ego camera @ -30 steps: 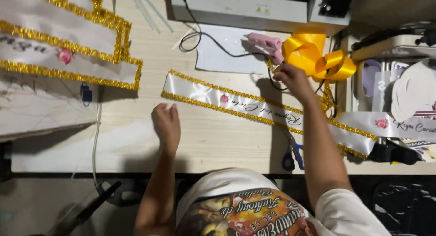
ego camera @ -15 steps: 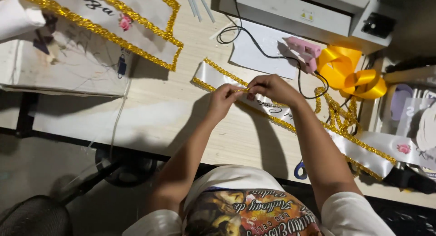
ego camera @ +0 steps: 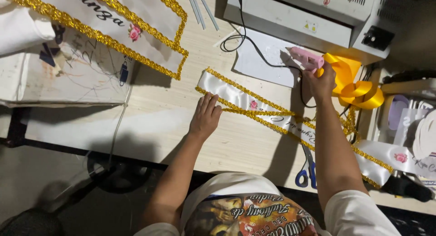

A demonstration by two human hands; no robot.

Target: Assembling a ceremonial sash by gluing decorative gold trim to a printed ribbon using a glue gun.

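A white satin sash (ego camera: 236,96) with gold glitter trim and a small pink flower lies diagonally across the wooden table (ego camera: 154,122). My left hand (ego camera: 205,115) lies flat on the sash's left end, fingers together and pressing down. My right hand (ego camera: 321,79) is stretched to the far side of the sash. Its fingers are curled around the handle of a pink glue gun (ego camera: 305,57), which rests on a white paper sheet (ego camera: 259,63). A black cable (ego camera: 247,38) runs from the gun.
A loop of yellow ribbon (ego camera: 356,86) sits just right of the glue gun. Blue-handled scissors (ego camera: 305,172) lie near the table's front edge. A white machine (ego camera: 313,13) stands at the back. A wider gold-trimmed sash (ego camera: 113,22) and clear glue sticks (ego camera: 200,7) lie at upper left.
Both hands were pinching the sash's left end. My right hand has since left the sash and gone to the glue gun, and my left hand has flattened onto the sash.
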